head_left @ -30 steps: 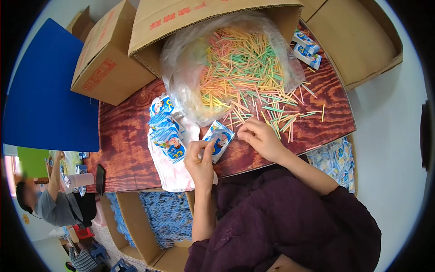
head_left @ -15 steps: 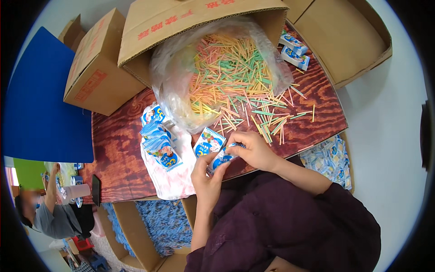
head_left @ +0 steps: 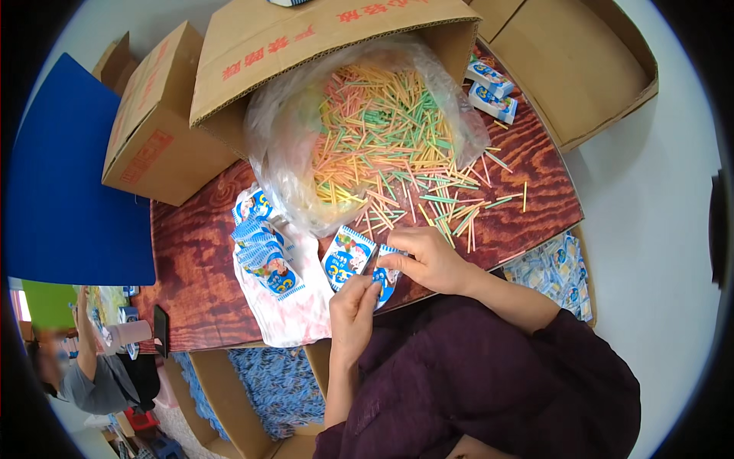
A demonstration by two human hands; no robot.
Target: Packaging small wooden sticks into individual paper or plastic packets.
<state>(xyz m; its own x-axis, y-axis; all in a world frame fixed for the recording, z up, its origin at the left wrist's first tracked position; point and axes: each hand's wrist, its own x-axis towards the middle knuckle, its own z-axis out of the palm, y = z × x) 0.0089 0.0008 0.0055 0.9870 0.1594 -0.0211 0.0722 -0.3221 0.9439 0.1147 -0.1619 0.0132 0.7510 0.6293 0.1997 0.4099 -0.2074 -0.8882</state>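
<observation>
A small blue-and-white printed packet [head_left: 384, 294] is pinched between both hands near the table's front edge. My left hand [head_left: 352, 315] grips its left side with thumb and fingers pressed together. The fingers of my right hand [head_left: 430, 262] are closed on its top edge and cover part of it. Just left of it, a similar flat packet [head_left: 348, 258] lies on the table. Farther left, a fanned pile of these packets [head_left: 265, 252] rests on a white cloth [head_left: 294, 314] with pinkish smudges. Beyond my hands, thin pastel sticks [head_left: 386, 126] spill out of a clear plastic bag [head_left: 275, 153].
A cardboard box [head_left: 306, 46] on its side holds the bag; another box [head_left: 164, 130] stands left. Small packs [head_left: 492, 102] sit at the table's right. Below the table are boxes of blue packets [head_left: 279, 386] and pouches [head_left: 554, 275]. A co-worker [head_left: 99, 375] sits far left.
My left fingers have closed from a wider hold to a pinch on the packet's side. The packet has turned more upright, showing more of its front. The view has shifted slightly.
</observation>
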